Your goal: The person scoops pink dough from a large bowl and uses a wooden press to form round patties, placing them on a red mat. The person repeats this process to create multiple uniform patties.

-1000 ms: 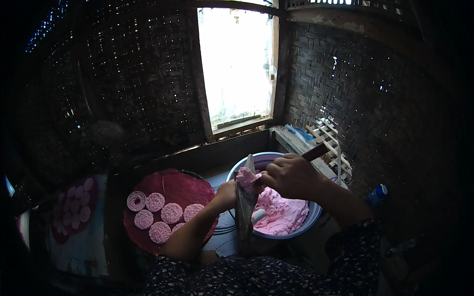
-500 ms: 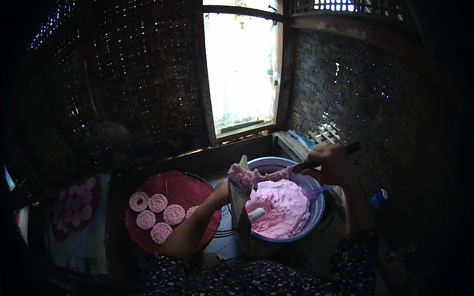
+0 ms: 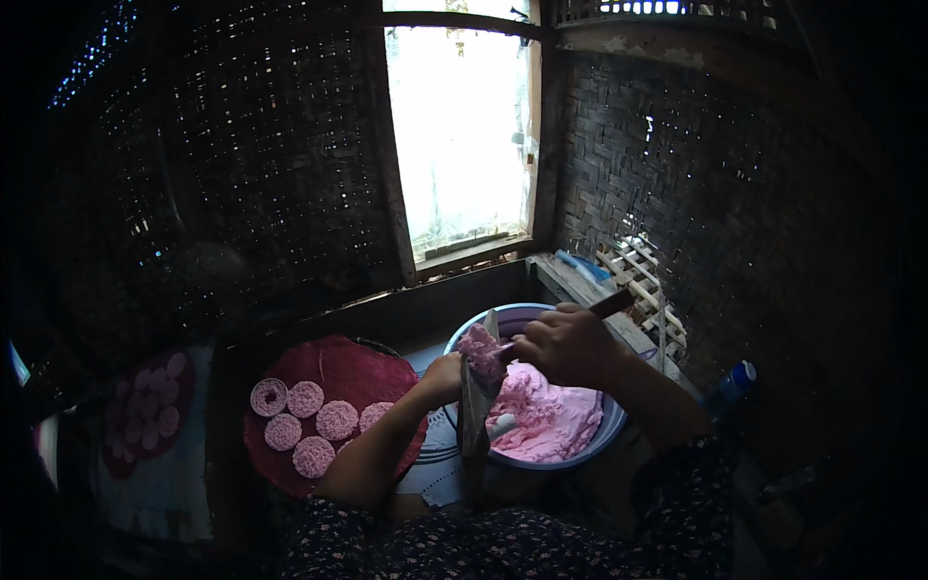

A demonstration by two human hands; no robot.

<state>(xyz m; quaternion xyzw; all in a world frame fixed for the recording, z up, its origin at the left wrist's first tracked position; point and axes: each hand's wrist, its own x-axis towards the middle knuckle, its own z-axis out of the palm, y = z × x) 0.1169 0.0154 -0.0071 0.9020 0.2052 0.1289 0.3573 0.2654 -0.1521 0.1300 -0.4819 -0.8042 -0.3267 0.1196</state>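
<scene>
My right hand (image 3: 561, 340) grips a dark wooden spatula (image 3: 612, 304) and presses it toward a lump of pink dough (image 3: 479, 352). That lump sits at the top of an upright wooden board (image 3: 474, 416). At the board's left side, my left hand (image 3: 444, 380) is closed around its edge, with most fingers hidden. A blue-rimmed tub (image 3: 617, 425) of pink dough (image 3: 556, 411) stands just right of the board. A white rounded rod end (image 3: 502, 426) shows in front of the dough.
Left of my forearm, several round pink textured pieces (image 3: 337, 420) lie on a red round mat (image 3: 348, 362). More pieces lie on another red mat (image 3: 121, 454) at far left. A blue-capped bottle (image 3: 740, 375) stands at right. Woven walls and a bright window (image 3: 459, 135) enclose the corner.
My right hand has moved left and slightly down with the spatula, toward the board. The dough stretched along the spatula is now bunched at the board's top. My left hand stays by the board.
</scene>
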